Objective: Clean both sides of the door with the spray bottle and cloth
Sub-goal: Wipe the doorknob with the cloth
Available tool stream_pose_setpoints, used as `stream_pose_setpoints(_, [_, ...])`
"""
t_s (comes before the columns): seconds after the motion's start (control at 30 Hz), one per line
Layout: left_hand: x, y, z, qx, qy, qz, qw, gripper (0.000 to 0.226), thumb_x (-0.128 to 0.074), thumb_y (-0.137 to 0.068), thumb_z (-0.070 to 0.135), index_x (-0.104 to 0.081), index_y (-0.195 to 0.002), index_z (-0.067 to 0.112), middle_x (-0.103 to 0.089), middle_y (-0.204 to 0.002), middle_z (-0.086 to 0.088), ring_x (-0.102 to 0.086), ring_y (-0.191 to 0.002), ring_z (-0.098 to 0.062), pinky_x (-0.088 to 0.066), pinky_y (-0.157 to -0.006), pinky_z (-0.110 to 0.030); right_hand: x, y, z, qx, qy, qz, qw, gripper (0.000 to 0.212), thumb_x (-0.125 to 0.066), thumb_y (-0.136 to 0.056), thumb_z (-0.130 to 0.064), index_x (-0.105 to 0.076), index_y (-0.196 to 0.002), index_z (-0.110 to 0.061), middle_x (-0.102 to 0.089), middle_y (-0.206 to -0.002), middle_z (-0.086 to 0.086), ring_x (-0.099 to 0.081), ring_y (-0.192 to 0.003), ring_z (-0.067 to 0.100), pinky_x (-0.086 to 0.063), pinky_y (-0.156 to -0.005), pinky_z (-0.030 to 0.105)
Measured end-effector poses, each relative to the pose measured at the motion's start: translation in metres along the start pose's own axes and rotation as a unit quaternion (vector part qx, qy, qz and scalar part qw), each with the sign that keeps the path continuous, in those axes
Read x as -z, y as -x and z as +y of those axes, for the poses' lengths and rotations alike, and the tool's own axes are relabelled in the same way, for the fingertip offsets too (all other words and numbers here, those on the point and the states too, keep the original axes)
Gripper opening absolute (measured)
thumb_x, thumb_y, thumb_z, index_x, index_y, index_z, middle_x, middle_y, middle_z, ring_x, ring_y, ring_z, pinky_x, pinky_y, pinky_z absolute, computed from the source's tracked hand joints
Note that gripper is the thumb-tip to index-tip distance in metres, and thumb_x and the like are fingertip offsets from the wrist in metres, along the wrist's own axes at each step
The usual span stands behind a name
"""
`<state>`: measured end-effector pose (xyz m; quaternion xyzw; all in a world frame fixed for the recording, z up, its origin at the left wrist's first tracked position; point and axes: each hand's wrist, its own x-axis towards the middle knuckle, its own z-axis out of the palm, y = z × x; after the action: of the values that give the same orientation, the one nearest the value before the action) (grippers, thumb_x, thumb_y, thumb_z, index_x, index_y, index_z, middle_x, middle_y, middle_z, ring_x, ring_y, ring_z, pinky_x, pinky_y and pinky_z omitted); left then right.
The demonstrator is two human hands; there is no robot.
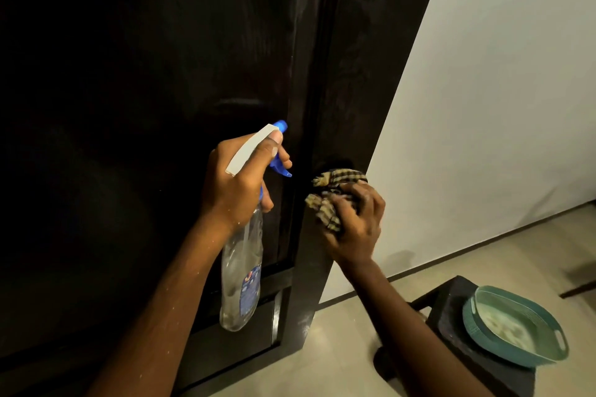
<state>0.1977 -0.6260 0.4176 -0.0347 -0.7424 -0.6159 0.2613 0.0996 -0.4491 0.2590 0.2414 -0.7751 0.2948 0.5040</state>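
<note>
1. The door (161,74) fills the left and centre of the head view. It is dark and panelled, with a narrow vertical groove setting off a dark upright strip (351,74) at its right edge. Whether that strip is the door's own stile or the frame cannot be told.
2. The left hand (238,184) is wrapped round the neck of the spray bottle (242,271), with one finger lying over the blue trigger. The bottle's long axis runs nearly straight up and down. Its clear body hangs below the fist, and the nozzle at the top faces the door panel, close to the groove.
3. The right hand (354,226) has its fingers curled into a bunched checked cloth (335,184) and presses it against the upright strip, near that strip's right edge where it meets the pale wall (500,74).
4. The relation that matters: the cloth lies just beside the nozzle, to its right and at about the same height, across the groove. The right hand is therefore the nearer one to any freshly wetted patch there.
5. Judged from this, wiping the strip is the step in hand. A sideways sweep leftward would carry the cloth onto the panel.
6. A teal basket (468,316) sits on a dark stool (451,296) at lower right, well apart from both hands.
</note>
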Motion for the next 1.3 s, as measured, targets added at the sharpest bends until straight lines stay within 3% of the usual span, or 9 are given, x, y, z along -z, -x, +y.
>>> stream_pose_setpoints(0.1, [-0.002, -0.001, 0.000, -0.002, -0.005, 0.002, 1.000, 0.039, -0.045, -0.095, 0.038, -0.066, -0.077, 0.011, -0.073, -0.082, -0.007, -0.053, -0.033, -0.030, -0.045, -0.040, -0.027, -0.001, -0.025, -0.042, -0.342, -0.219, 0.141, 0.903, 0.026, -0.058, -0.094, -0.027, -0.067, -0.102, -0.005, -0.062, -0.105, 0.016, -0.057, -0.100, 0.028, -0.047, -0.089, 0.023])
stream_pose_setpoints(0.23, [-0.004, -0.001, 0.002, -0.002, -0.002, 0.001, 1.000, 0.041, -0.044, -0.095, 0.039, -0.066, -0.077, 0.009, -0.073, -0.083, -0.007, -0.053, -0.033, -0.029, -0.045, -0.039, -0.026, 0.011, -0.055, -0.032, -0.731, -0.462, 0.182, 0.469, 0.024, -0.048, -0.100, -0.035, -0.062, -0.088, -0.020, -0.066, -0.098, 0.008, -0.063, -0.081, 0.024, -0.055, -0.085, 0.048])
stream_pose_setpoints(0.33, [-0.004, 0.001, 0.003, -0.001, 0.009, 0.001, 1.000, 0.041, -0.044, -0.095, 0.037, -0.065, -0.079, 0.006, -0.072, -0.084, -0.009, -0.053, -0.033, -0.026, -0.043, -0.037, -0.024, 0.026, -0.050, 0.012, -0.764, -0.527, 0.170, 0.333, 0.023, -0.042, -0.090, -0.027, -0.049, -0.068, -0.027, -0.053, -0.072, -0.009, -0.051, -0.062, 0.013, -0.046, -0.089, 0.033])
stream_pose_setpoints(0.43, [-0.004, 0.001, 0.003, -0.003, 0.008, 0.005, 1.000, 0.041, -0.044, -0.095, 0.037, -0.065, -0.079, 0.007, -0.072, -0.084, -0.008, -0.053, -0.033, -0.026, -0.044, -0.037, -0.024, 0.041, -0.055, 0.008, -0.693, -0.521, 0.185, 0.463, 0.024, -0.049, -0.098, -0.037, -0.067, -0.101, -0.022, -0.064, -0.090, -0.007, -0.061, -0.084, 0.011, -0.048, -0.090, 0.029])
stream_pose_setpoints(0.63, [-0.004, -0.001, 0.001, -0.002, -0.005, 0.005, 1.000, 0.042, -0.044, -0.095, 0.039, -0.066, -0.079, 0.008, -0.073, -0.082, -0.006, -0.054, -0.033, -0.028, -0.045, -0.039, -0.026, 0.031, -0.010, -0.002, -0.059, -0.125, -0.111, 0.984, 0.032, -0.059, -0.088, -0.035, -0.072, -0.109, -0.015, -0.057, -0.127, 0.014, -0.050, -0.124, 0.034, -0.041, -0.107, 0.047])
stream_pose_setpoints(0.8, [-0.004, -0.001, 0.000, -0.002, -0.006, 0.008, 1.000, 0.042, -0.044, -0.095, 0.039, -0.066, -0.079, 0.007, -0.072, -0.083, -0.007, -0.053, -0.033, -0.027, -0.045, -0.040, -0.025, 0.008, -0.010, -0.031, -0.225, -0.166, 0.001, 0.960, 0.032, -0.055, -0.093, -0.031, -0.068, -0.110, -0.007, -0.057, -0.120, 0.017, -0.048, -0.118, 0.029, -0.036, -0.103, 0.015])
stream_pose_setpoints(1.03, [-0.007, -0.003, 0.000, -0.005, 0.009, 0.006, 1.000, 0.042, -0.045, -0.095, 0.038, -0.066, -0.077, 0.007, -0.073, -0.084, -0.008, -0.052, -0.032, -0.026, -0.041, -0.039, -0.025, 0.048, -0.041, -0.056, -0.739, -0.461, 0.053, 0.489, 0.036, -0.045, -0.102, -0.048, -0.057, -0.085, -0.019, -0.060, -0.068, 0.006, -0.059, -0.049, 0.016, -0.052, -0.044, 0.028])
stream_pose_setpoints(1.2, [-0.009, -0.004, -0.002, -0.010, 0.004, 0.003, 1.000, 0.041, -0.043, -0.095, 0.038, -0.066, -0.078, 0.008, -0.073, -0.084, -0.006, -0.053, -0.033, -0.025, -0.043, -0.039, -0.025, 0.085, -0.013, -0.037, -0.772, -0.489, -0.025, 0.405, 0.040, -0.047, -0.101, -0.047, -0.065, -0.119, -0.016, -0.070, -0.115, 0.015, -0.067, -0.105, 0.034, -0.057, -0.078, 0.049])
stream_pose_setpoints(1.3, [-0.009, -0.004, -0.003, -0.009, -0.002, 0.002, 1.000, 0.040, -0.043, -0.095, 0.038, -0.066, -0.079, 0.010, -0.073, -0.085, -0.005, -0.054, -0.033, -0.025, -0.044, -0.040, -0.025, 0.078, -0.030, -0.040, -0.700, -0.420, 0.035, 0.577, 0.037, -0.043, -0.103, -0.048, -0.061, -0.116, -0.018, -0.067, -0.112, 0.012, -0.066, -0.099, 0.029, -0.056, -0.088, 0.048])
